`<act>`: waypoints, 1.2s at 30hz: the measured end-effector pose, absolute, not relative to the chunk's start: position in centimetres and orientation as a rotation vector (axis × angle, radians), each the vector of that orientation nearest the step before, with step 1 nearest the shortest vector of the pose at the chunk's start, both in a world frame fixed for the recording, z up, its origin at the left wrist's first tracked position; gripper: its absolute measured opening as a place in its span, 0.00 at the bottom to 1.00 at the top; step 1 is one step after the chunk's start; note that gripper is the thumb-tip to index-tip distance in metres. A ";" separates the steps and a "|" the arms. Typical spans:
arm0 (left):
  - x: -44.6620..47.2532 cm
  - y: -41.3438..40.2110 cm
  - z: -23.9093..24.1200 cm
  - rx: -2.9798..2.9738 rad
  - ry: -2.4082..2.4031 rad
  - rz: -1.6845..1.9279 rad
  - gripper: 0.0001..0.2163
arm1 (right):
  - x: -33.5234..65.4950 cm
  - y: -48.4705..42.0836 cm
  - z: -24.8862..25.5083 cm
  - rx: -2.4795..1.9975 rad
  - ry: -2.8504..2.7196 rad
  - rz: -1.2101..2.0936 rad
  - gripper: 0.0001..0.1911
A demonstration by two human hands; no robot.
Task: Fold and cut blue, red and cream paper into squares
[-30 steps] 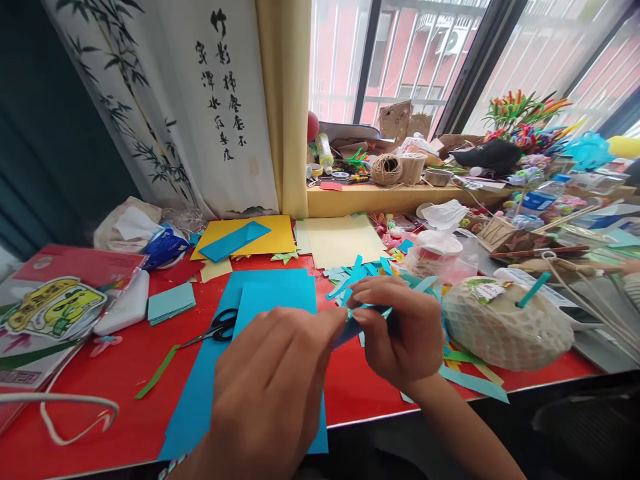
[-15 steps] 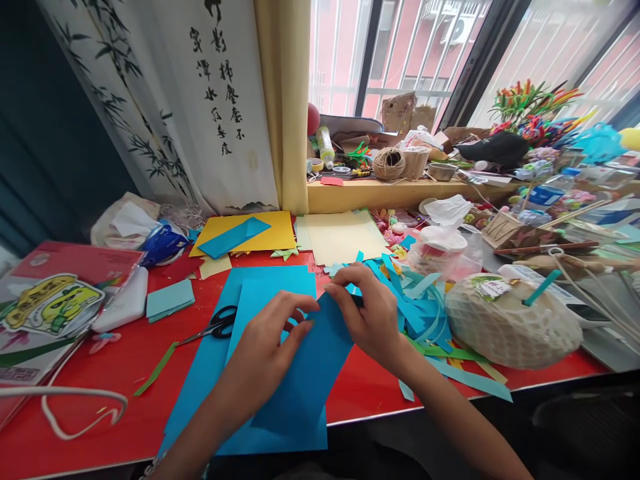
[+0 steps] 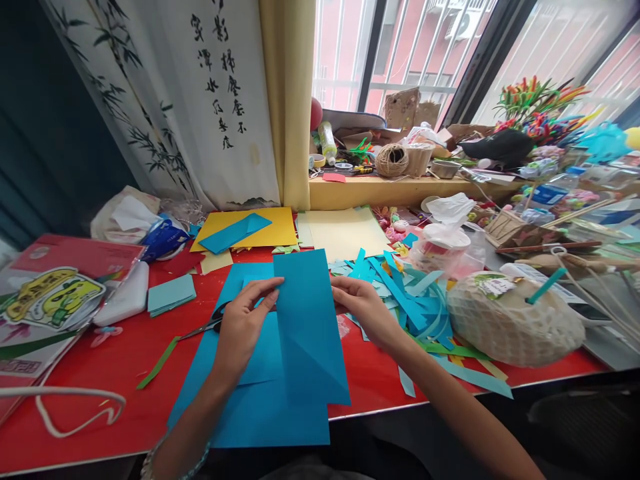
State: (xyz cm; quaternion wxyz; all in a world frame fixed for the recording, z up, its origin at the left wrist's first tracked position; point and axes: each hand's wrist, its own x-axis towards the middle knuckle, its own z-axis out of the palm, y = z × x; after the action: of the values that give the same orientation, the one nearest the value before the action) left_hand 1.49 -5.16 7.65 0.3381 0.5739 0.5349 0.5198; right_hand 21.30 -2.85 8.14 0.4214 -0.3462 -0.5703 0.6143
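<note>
A blue sheet of paper (image 3: pixel 311 320), long and narrow with a diagonal crease low down, is held up between my hands. My left hand (image 3: pixel 247 317) pinches its left edge near the top. At the right edge, the fingers of my right hand (image 3: pixel 370 310) are closed on the paper, their tips partly behind it. Beneath lie larger blue sheets (image 3: pixel 245 417) on the red table. Black-handled scissors (image 3: pixel 213 324) rest there too, their handles mostly hidden by my left hand. Past their tip lies a green paper strip (image 3: pixel 159 363).
Blue paper strips (image 3: pixel 423 310) pile up at right, beside a net-wrapped coconut (image 3: pixel 515 320) with a straw. Yellow paper (image 3: pixel 280 230) and cream sheets (image 3: pixel 345 230) lie at the back. Light-blue squares (image 3: pixel 171 294) sit left, near a white cable (image 3: pixel 55 430).
The blue paper has turned from slanted to nearly upright and faces me. My hands have moved apart to its two side edges, the left one shifting leftward.
</note>
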 end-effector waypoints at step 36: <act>1.5 -6.9 9.0 1.247 1.397 1.378 0.19 | 22.1 -4.2 9.1 -1.074 -1.744 0.797 0.22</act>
State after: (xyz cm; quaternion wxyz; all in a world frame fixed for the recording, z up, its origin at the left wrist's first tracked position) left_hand 1.51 -6.87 9.00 0.3971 0.4922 0.5515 0.5439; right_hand 22.06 -4.16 9.10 0.4546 -0.4355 -0.7067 0.3230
